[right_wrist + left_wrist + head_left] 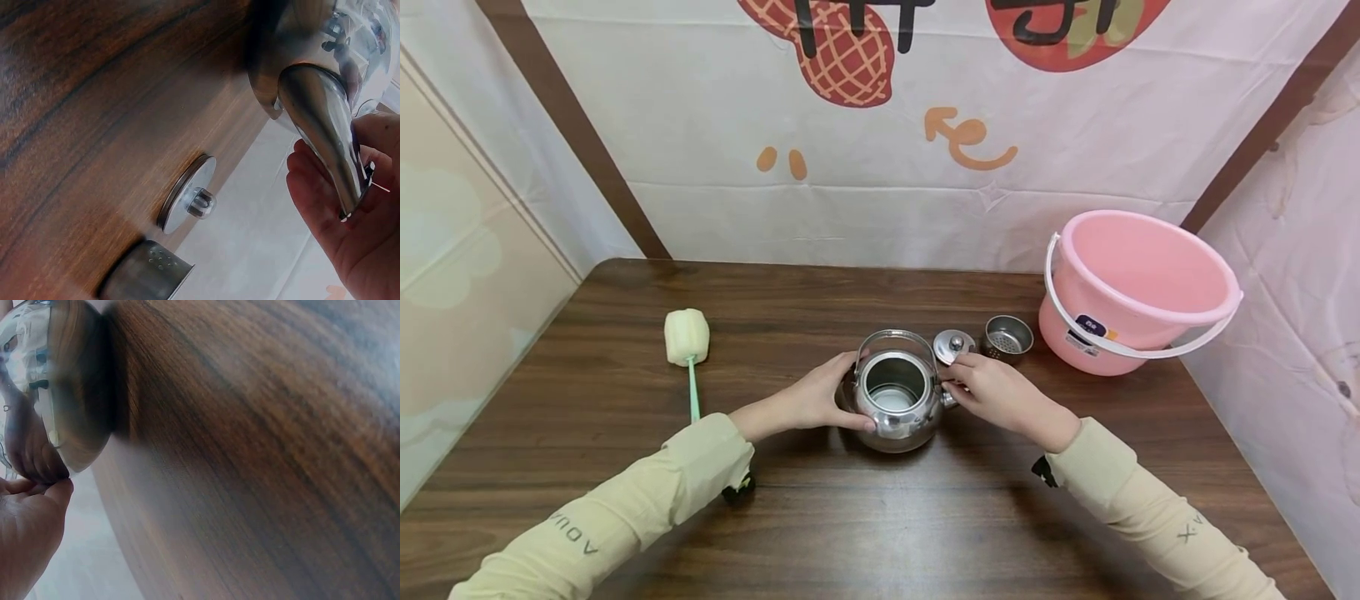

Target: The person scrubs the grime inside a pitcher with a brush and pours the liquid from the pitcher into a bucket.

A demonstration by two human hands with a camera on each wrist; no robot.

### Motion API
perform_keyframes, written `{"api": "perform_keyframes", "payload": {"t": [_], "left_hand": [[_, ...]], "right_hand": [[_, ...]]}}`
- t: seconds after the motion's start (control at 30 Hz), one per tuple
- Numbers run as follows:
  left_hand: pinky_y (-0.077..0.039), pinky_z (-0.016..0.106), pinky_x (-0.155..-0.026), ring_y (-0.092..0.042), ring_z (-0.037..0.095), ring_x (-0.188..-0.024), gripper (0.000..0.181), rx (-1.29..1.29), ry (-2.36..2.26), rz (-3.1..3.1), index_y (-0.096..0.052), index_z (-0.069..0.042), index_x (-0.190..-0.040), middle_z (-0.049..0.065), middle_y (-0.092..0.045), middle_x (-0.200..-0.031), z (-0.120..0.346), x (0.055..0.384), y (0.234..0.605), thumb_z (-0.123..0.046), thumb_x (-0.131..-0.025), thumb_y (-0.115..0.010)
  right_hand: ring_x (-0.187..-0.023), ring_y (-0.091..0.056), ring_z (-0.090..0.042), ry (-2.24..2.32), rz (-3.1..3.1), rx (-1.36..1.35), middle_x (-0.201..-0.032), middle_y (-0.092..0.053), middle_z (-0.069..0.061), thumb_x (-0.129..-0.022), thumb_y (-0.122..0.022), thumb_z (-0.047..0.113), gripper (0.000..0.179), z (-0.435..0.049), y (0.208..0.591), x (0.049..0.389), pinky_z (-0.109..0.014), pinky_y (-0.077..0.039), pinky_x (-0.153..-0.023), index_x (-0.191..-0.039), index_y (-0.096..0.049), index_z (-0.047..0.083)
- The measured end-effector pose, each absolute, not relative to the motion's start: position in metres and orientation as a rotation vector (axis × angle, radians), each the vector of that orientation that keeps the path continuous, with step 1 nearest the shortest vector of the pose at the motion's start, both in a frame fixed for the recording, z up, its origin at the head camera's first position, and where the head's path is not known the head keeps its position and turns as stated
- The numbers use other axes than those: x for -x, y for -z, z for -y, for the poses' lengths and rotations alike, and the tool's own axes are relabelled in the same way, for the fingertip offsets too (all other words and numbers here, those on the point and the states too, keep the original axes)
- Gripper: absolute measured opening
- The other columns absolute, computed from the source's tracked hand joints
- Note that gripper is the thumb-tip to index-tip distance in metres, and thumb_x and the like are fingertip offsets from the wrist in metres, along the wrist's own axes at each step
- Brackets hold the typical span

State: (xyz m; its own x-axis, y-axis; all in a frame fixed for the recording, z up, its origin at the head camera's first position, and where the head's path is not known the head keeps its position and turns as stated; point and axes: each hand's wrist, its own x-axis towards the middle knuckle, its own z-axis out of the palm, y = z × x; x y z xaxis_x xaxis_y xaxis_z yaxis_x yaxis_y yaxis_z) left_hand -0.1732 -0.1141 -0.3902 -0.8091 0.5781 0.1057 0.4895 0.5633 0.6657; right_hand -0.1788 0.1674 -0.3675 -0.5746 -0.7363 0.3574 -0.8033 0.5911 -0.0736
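A shiny steel kettle (pixel 891 442) stands upright on the wooden table, its top uncovered and its wire handle (pixel 895 335) raised. My left hand (pixel 811 400) grips the body from the left, thumb on the near side and fingers round the far side, partly hidden. In the left wrist view, the thumb tip touches the polished wall. My right hand (pixel 1000 393) holds the spout (pixel 322 125), with fingers behind it and thumb on the opposite side. Close beyond that hand lies the round lid (pixel 953 343), knob up. A perforated steel strainer cup (pixel 1007 337) sits beside the lid.
At the back right stands a pink bucket (pixel 1135 317), its white handle (pixel 1120 348) hanging toward the front. A sponge brush (pixel 687 336) with a green stick lies on the left of the table (pixel 880 533). A printed cloth (pixel 700 108) hangs behind the table's far edge.
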Motion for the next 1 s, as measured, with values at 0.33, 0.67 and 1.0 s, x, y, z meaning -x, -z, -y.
{"api": "perform_keyframes", "payload": {"t": [0.33, 0.67, 1.0], "left_hand": [[-0.033, 0.044, -0.099, -0.041, 0.029, -0.121, 0.095, -0.916, -1.073, -2.676, -0.033, 0.002, -0.135, 0.018, -0.043, -0.132, 0.117, 0.174, 0.392, -0.037, -0.063, -0.081], [-0.033, 0.044, -0.100, -0.040, 0.030, -0.122, 0.094, -0.927, -1.040, -2.677, -0.033, 0.001, -0.136, 0.018, -0.042, -0.133, 0.114, 0.172, 0.387, -0.039, -0.064, -0.080], [-0.031, 0.046, -0.101, -0.038, 0.033, -0.124, 0.098, -0.915, -0.929, -2.714, -0.031, 0.002, -0.137, 0.020, -0.040, -0.135, 0.125, 0.173, 0.375, -0.046, -0.065, -0.078]], "right_hand": [[-0.072, -0.056, -0.009, -0.364, 2.584, -1.261, -0.082, -0.058, 0.001, -0.081, -0.064, 0.012, 0.012, -0.166, 0.368, 0.177, -0.027, -0.048, -0.067, -0.092, -0.065, 0.007], [-0.082, -0.060, -0.011, -0.523, 2.672, -1.222, -0.089, -0.064, -0.001, -0.083, -0.063, 0.011, 0.015, -0.168, 0.367, 0.174, -0.028, -0.049, -0.073, -0.096, -0.066, 0.005], [-0.089, -0.061, -0.014, -0.613, 2.675, -1.221, -0.092, -0.066, -0.003, -0.084, -0.063, 0.010, 0.014, -0.168, 0.369, 0.174, -0.030, -0.048, -0.079, -0.097, -0.065, 0.005]]}}
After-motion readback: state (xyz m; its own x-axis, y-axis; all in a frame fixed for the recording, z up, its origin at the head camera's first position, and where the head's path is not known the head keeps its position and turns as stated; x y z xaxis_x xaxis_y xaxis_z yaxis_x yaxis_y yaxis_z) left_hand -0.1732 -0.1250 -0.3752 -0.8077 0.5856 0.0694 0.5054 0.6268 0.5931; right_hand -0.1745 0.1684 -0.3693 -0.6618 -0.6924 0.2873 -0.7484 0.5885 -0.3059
